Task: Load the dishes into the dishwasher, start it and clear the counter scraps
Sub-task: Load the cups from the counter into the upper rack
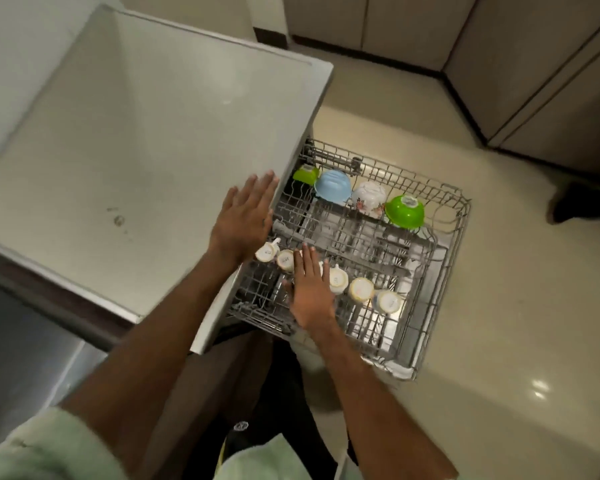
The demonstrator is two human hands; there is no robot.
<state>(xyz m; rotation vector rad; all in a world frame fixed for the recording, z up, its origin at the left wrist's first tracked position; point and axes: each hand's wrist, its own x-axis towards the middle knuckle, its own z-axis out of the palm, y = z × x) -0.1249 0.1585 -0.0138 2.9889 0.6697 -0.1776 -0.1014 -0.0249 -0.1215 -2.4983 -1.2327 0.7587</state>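
Pale tiled floor [499, 306] and cabinets [534, 81] fill the 12-to-3 o'clock side. The grey bench [136, 133] takes up your 10 o'clock. The dishwasher rack [459, 237] sticks out from under the bench's edge, its long axis pointing towards 4 o'clock. Your left hand [243, 220] lies flat on the bench edge, grip spread. Your right hand [312, 292] lies palm down over the near row of upturned cups [361, 289], grip spread with fingers straight. Four upturned bowls [333, 185] line the far row.
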